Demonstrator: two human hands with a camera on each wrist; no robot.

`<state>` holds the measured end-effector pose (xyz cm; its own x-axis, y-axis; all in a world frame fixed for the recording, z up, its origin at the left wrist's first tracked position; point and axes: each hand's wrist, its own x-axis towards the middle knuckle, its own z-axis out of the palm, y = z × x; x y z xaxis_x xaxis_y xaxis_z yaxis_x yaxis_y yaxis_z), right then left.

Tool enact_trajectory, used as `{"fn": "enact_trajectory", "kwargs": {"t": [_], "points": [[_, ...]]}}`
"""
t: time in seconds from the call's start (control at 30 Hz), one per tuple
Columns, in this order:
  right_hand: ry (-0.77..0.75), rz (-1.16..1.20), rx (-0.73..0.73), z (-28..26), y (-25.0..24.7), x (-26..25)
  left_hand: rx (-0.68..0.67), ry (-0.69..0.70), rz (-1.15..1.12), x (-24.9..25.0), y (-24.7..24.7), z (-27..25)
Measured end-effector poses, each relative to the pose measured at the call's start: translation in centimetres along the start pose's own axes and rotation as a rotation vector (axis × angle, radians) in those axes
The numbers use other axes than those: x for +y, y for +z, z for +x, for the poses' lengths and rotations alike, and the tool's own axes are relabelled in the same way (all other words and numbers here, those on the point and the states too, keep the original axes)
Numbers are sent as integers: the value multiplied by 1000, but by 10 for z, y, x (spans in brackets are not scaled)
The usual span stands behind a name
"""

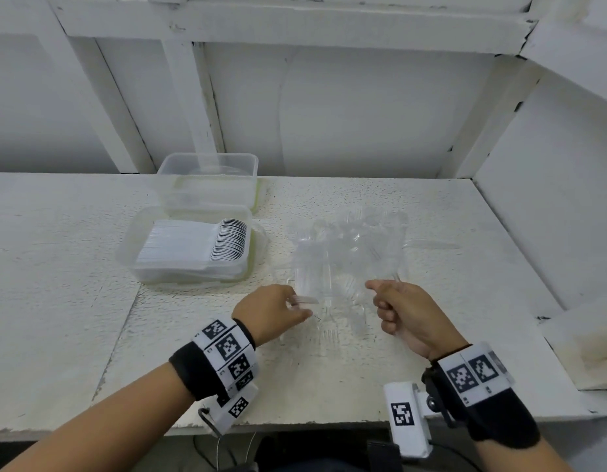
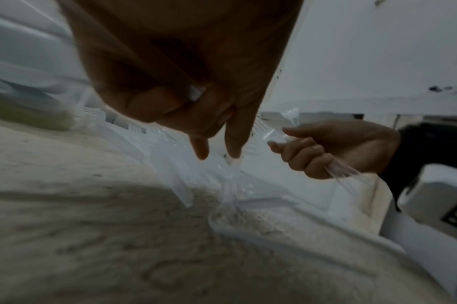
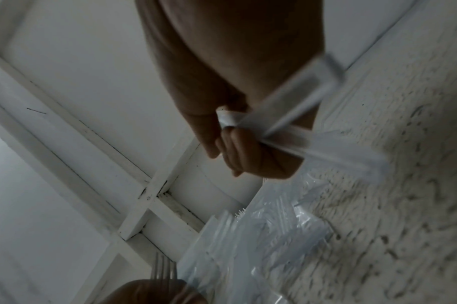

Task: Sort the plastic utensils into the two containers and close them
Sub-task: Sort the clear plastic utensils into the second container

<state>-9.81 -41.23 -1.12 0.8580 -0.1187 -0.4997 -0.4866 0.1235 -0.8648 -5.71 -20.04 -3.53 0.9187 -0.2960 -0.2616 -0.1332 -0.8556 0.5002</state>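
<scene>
Head view runs, from your left, first to the two clear containers on the white table (image 1: 74, 267). The near container (image 1: 189, 250) holds a tidy stack of white spoons (image 1: 200, 247), bowls toward the right. The far container (image 1: 208, 182) sits just behind it, touching or nearly so, and you cannot tell what lies in it.

Next comes your left hand (image 1: 273, 313), at the near left edge of the heap of clear forks (image 1: 346, 253). Your thumb and fingers pinch a clear utensil handle (image 1: 307, 300) that points right toward the pile. In the left wrist view the same hand (image 2: 186, 82) shows two fingers pointing down over the heap (image 2: 217, 176), with a white sliver between the curled fingers; that picture is blurred.

The heap itself lies in the middle of the table, loose, partly on crinkled clear wrapping.

Furthest right, your right hand (image 1: 407, 313) is fisted round a bundle of clear utensils (image 3: 300, 123). In the right wrist view your right hand (image 3: 238, 115) has the handles fanning out of the curled fingers toward the table.
</scene>
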Motion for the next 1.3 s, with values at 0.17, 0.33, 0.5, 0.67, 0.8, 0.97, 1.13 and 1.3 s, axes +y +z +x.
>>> {"fn": "enact_trajectory", "kwargs": {"t": [0.17,0.33,0.5,0.67,0.8,0.97,1.13,1.3], "points": [[-30,-112,45,1,-2,1,-122,-25,193,12,6,4],[-46,-263,11,5,4,-1,-97,-36,-28,2,-3,7],[-111,-590,16,28,21,-6,-53,-23,-208,-10,-25,3],[-148,-1014,-8,48,38,-3,-37,-103,-431,-19,-41,-6],[-139,-1112,8,51,42,1,-13,-123,-626,-21,-49,-17],[-157,-754,-44,35,39,-11,4,-76,-669,-20,-55,-23],[-132,-172,-217,4,37,-39,84,-56,-716,-19,-60,-26],[-94,55,-381,-16,40,-46,138,-39,-759,-18,-63,-27]]}}
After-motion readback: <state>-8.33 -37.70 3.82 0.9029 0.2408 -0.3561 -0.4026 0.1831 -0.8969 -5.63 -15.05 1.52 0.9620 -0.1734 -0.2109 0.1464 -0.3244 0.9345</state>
